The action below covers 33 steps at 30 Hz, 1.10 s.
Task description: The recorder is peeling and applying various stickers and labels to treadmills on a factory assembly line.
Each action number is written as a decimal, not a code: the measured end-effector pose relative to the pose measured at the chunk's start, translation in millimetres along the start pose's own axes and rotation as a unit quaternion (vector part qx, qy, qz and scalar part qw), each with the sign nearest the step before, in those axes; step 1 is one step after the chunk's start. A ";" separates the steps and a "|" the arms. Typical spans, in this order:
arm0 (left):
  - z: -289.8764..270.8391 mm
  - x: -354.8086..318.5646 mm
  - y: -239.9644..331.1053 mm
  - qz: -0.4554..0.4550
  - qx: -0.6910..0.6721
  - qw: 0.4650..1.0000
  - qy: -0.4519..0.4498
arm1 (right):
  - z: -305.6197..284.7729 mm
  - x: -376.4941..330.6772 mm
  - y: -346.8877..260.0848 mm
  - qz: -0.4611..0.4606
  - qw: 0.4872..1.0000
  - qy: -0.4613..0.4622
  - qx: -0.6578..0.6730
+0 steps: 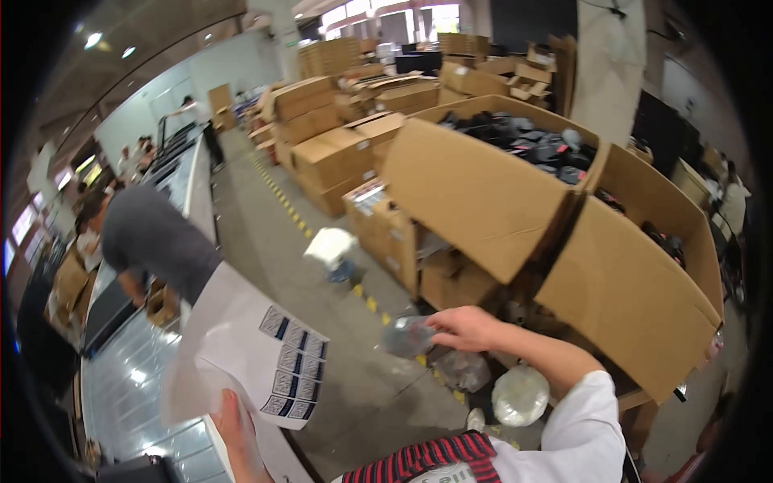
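The left grip [235, 431] is curled on the lower edge of a sheet [241, 334]; the right grip [467, 328] pinches a bag [407, 336] to its left. Dark pieces [523, 143] heap in a big carton [483, 193], others in the next carton [632, 298].

The left head-worn fisheye camera faces forward and down from above the bare left hand [234, 431] and bare right hand [467, 328], both near; stacked brown cardboard boxes [326, 161] stand farther off.

Right hand [467, 328] points leftward, left hand [235, 431] lower.
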<state>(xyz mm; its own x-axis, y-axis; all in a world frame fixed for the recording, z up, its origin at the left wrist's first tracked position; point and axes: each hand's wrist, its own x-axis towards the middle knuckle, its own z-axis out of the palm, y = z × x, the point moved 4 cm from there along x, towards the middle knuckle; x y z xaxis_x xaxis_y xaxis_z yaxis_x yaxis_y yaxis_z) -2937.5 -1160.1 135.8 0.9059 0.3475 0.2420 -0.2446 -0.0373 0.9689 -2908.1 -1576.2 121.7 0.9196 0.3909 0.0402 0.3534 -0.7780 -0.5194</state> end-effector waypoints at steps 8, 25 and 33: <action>387.3 53.1 122.0 -0.019 -0.463 0.662 -0.589 | -261.4 -264.8 89.8 0.189 0.918 0.343 -0.061; 865.9 116.8 -70.3 -0.219 -0.089 0.894 -0.380 | -298.6 -363.4 259.8 0.430 0.855 0.186 -0.223; 865.5 50.5 -6.3 -0.305 -0.154 0.847 -0.406 | -293.2 -375.1 270.6 0.499 0.842 0.123 -0.165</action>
<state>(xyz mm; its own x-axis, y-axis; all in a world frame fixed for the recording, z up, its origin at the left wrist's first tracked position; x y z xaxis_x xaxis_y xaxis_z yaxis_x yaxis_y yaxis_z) -2591.0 -1953.3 186.3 0.8043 -0.5510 -0.2226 0.3905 0.2076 0.8969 -3107.0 -2077.6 216.4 0.7797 -0.6211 -0.0793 -0.6258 -0.7683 -0.1346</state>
